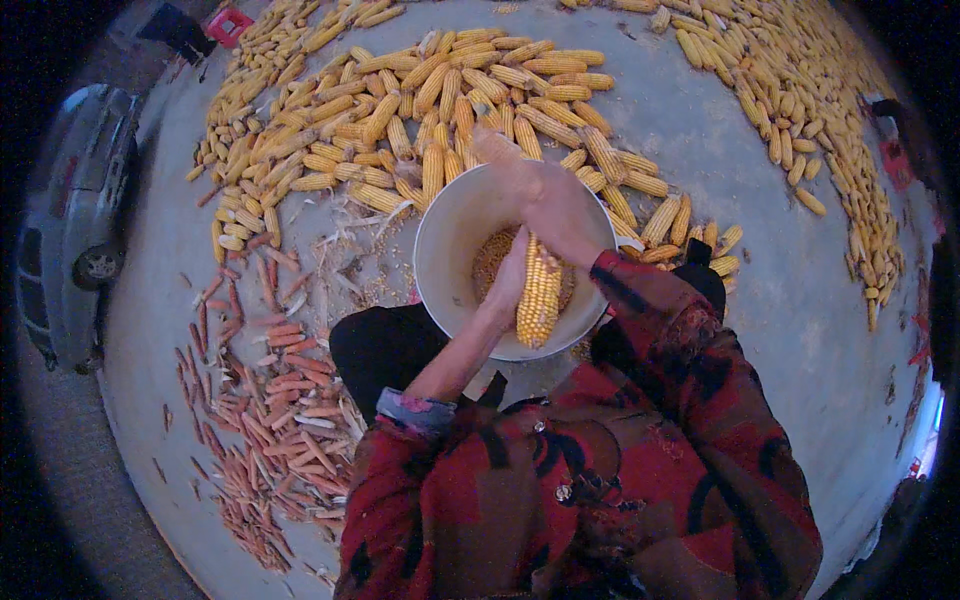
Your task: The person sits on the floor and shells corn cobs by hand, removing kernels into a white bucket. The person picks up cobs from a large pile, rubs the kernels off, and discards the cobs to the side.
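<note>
A yellow ear of corn [538, 300] lies tilted over a white bucket [442, 300], its thick end pointing towards me. My left hand [508, 281] is wrapped around its left side. Across the ear's upper end reaches my right hand [556, 210], blurred by motion. It grips what looks like a bare corncob [496, 146], blurred too, which sticks out past the bucket's far rim. Loose corn kernels [491, 255] cover the bucket's bottom. The bucket stands between my knees.
A heap of corn ears [442, 82] lies just beyond the bucket. Stripped cobs [281, 442] are piled at the left, with husk scraps [345, 255] and kernels nearby. Another large corn heap [795, 90] spreads at the right. A car [75, 225] stands beyond the concrete's left edge.
</note>
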A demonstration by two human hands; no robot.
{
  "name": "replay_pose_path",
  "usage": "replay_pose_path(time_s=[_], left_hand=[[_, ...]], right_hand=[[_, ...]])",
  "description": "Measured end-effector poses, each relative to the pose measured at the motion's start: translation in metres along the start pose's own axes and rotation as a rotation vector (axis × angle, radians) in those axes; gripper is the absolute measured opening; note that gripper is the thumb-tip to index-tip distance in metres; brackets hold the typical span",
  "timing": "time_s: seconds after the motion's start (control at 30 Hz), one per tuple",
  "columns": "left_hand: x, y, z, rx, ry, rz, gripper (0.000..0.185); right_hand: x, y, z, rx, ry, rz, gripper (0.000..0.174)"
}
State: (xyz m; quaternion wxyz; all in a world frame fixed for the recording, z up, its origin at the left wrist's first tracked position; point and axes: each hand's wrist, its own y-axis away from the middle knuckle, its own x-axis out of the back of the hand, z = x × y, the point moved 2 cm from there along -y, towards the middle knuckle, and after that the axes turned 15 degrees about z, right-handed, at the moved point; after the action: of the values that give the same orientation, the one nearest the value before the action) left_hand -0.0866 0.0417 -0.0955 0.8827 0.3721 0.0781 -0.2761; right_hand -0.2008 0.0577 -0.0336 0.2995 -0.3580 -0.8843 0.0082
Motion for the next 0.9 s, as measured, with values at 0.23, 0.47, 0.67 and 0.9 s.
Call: replay_pose_path(time_s=[0.23,0.47,0.67,0.9], left_hand=[[0.011,-0.005,0.016,-0.096,0.013,0.140,0.047],[-0.007,0.011,0.010,0.021,-0.077,0.181,0.045],[0.016,-0.001,0.022,-0.209,-0.106,0.089,0.041],[0.006,0.001,0.002,-0.059,-0.031,0.193,0.047]], right_hand=[[-0.016,0.035,-0.005,0.188,-0.127,0.137,0.028],[-0.010,0.008,0.002,-0.038,0.001,-0.002,0.034],[-0.017,0.030,0.006,0.074,-0.208,0.145,0.039],[-0.031,0.033,0.004,0.211,0.161,0.161,0.036]])
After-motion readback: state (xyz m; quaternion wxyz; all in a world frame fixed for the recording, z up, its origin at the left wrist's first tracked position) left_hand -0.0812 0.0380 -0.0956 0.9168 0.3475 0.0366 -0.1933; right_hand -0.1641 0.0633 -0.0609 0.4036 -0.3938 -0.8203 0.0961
